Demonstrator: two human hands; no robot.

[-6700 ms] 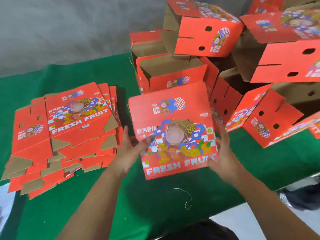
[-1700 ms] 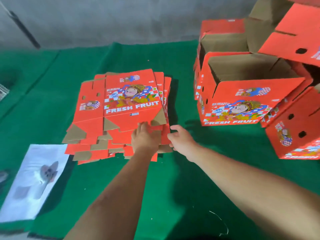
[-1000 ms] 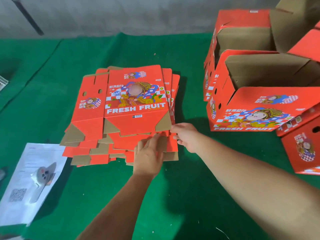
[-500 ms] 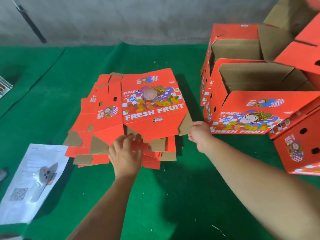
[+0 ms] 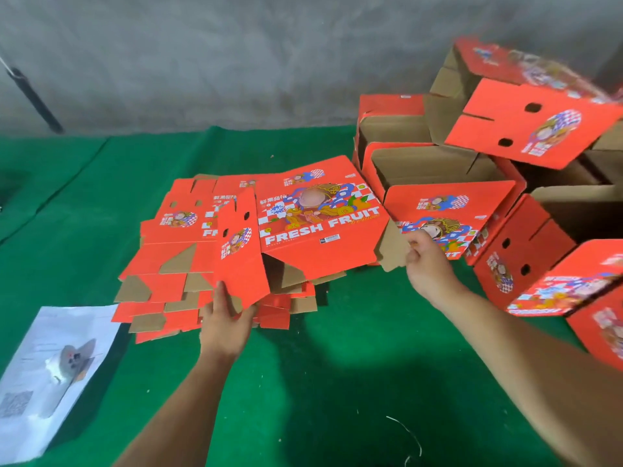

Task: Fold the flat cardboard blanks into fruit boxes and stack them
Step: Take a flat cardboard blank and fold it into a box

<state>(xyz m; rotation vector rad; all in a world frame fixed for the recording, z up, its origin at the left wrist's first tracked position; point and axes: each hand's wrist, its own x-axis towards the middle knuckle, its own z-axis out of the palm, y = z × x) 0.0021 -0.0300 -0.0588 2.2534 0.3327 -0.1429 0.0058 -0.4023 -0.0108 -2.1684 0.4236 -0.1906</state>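
A red "FRESH FRUIT" cardboard blank (image 5: 320, 224) is lifted off the pile of flat blanks (image 5: 175, 264) and is partly opened, its narrow side panel angled down to the left. My left hand (image 5: 226, 318) holds the lower edge of that side panel. My right hand (image 5: 426, 261) pinches the brown flap at the blank's right corner. Folded red boxes (image 5: 438, 203) stand open and piled on the right of the green table.
A white printed sheet (image 5: 50, 369) lies at the table's left front. More folded boxes (image 5: 526, 123) lean in a heap at the back right and right edge. A grey wall closes the back. A thin wire scrap (image 5: 408, 433) lies on the green cloth (image 5: 320, 382).
The top blank has come up off the pile and shifted right toward the boxes. It has begun to open, with its side panel swinging down. Both hands moved with it.
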